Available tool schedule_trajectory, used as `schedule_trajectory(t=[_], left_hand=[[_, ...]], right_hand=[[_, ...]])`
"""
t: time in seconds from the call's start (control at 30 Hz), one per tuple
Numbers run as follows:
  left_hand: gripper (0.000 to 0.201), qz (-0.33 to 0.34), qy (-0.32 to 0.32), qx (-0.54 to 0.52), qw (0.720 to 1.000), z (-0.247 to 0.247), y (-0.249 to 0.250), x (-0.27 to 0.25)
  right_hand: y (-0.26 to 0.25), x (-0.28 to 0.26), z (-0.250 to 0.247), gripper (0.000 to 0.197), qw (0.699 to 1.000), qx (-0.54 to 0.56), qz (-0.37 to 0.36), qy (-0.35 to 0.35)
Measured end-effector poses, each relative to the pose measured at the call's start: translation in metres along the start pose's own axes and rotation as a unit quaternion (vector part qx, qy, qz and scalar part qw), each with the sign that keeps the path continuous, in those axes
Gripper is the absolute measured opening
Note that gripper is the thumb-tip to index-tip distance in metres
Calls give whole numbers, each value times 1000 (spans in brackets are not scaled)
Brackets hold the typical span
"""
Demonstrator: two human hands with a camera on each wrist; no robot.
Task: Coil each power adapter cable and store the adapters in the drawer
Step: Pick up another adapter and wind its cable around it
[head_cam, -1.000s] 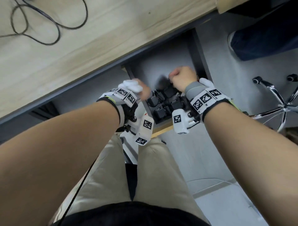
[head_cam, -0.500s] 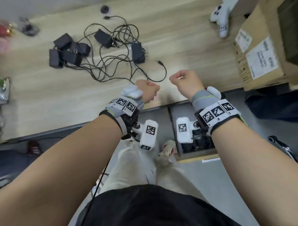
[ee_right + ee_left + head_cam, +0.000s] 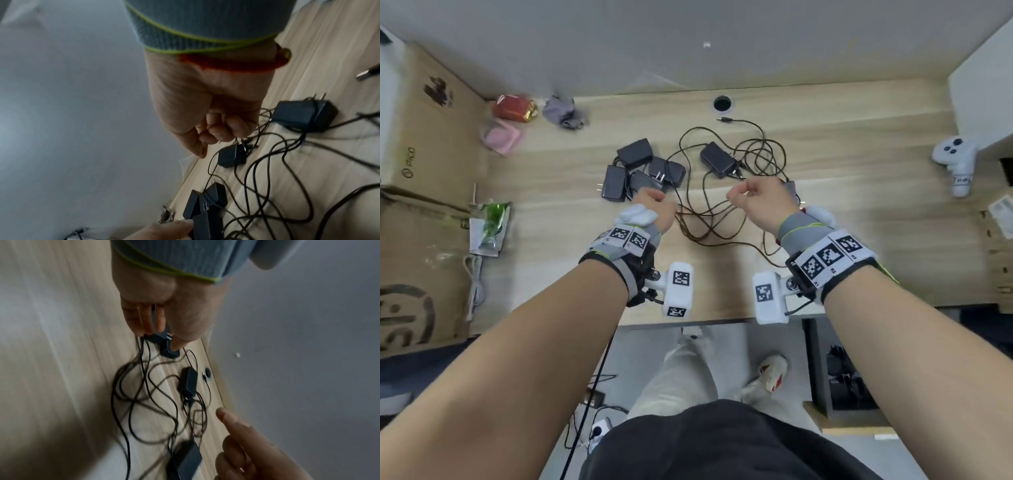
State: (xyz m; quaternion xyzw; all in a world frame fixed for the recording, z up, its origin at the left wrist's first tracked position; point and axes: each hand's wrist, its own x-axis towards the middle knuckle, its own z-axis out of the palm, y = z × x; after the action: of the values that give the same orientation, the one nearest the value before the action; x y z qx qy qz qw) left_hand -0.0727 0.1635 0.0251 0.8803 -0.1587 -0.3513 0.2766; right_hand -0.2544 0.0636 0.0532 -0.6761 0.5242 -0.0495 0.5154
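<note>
Both hands are up over the desk point(image 3: 859, 260), wrists in grey bands with marker tags.

Left hand point(image 3: 654, 209): fingers curled down toward the near edge of the adapter cluster point(image 3: 640, 168). The left wrist view shows the fingertips at a black adapter, thumb tip on or just above it; whether they actually grip it, I cannot tell. Motion blur in that view.

Right hand point(image 3: 758, 200): fingers loosely curled into the palm, thumb free. The right wrist view shows nothing in it. It hovers over the cables point(image 3: 722, 219), above the desk surface.

Adapters: four black bricks bunched together at mid-desk, prongs showing on two. A fifth adapter point(image 3: 717, 159) lies apart, to the right of the bunch, just beyond the right hand. Another adapter is partly hidden behind the right hand. Cables lie uncoiled, a loose tangle running between and under the hands; one barrel plug point(image 3: 724, 119) lies near the grommet hole point(image 3: 722, 103).

Drawer point(image 3: 846, 387): pulled out below the desk edge, right of the person's legs, dark items inside.

White controller point(image 3: 955, 161) at far right of desk.
</note>
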Motion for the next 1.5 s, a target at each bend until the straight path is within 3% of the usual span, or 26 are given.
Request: schedule_trajectory(t=[0.13,0.27,0.43,0.57,0.73,0.83,1.03,1.2,1.37,1.5], left_hand=[[53,-1,-33,116,993,-31,-5,56],[66,48,-49,240,968,-35,-2,88],[97,12,-85,192,978,-22,-4,107],[91,19,-84,185,979,-23,3,107],[79,25,-114,179,977,-44,29,84],[77,54,-102,125,985,-66,61,59],[72,90,-135,-31,986,-101,139,5],[75,134,-152,-83,976,-114,193,-37],[69,183,-84,-96,975,-122,232,-63],[91,196,-51,-63,977,-114,244,-75]], right_hand=[[-17,37,43,12,999,-20,24,-26],[-18,57,67,12,998,-16,49,-31],[-16,65,67,10,997,-21,74,-15],[-23,67,53,8,996,-10,84,-8],[-44,69,39,9,999,8,46,-5],[-72,58,22,11,999,20,3,-48],[-122,35,-8,52,988,22,-93,-124],[-154,15,-43,30,979,-17,-175,-107],[-162,-3,-75,26,976,56,-166,-131],[-168,-14,-99,29,974,0,-214,-76]])
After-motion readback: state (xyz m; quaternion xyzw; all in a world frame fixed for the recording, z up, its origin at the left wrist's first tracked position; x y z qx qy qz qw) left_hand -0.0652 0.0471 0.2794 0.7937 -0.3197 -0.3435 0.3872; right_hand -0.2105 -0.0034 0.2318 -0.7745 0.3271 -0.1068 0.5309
